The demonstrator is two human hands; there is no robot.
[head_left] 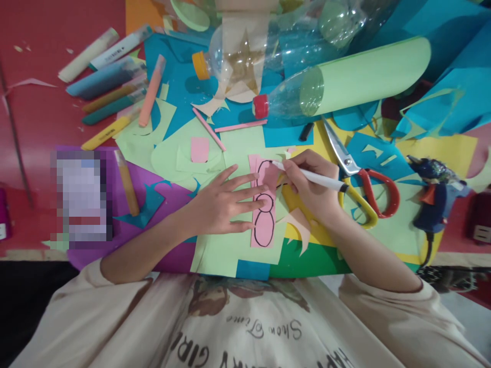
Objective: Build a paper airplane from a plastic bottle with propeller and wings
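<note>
A strip of pink paper (264,237) lies upright before me on light green sheets, with rounded shapes outlined on it in black. My left hand (226,202) is spread flat, its fingertips resting on the strip's left side. In my right hand (310,184) is a white marker (322,179), its tip touching the strip near the top of the upper outline. The marker's black cap (307,132) lies apart, beyond that hand. Scissors (353,168) with red and yellow handles sit just right of my right hand. A small pink paper square (200,150) lies beyond my left hand.
Clear plastic bottles, one with a red cap (261,106) and one with an orange cap (201,65), lie at the back. Several markers (111,87) are at the far left. A blurred phone-like object (82,199) is at left, a blue glue gun (435,199) at right.
</note>
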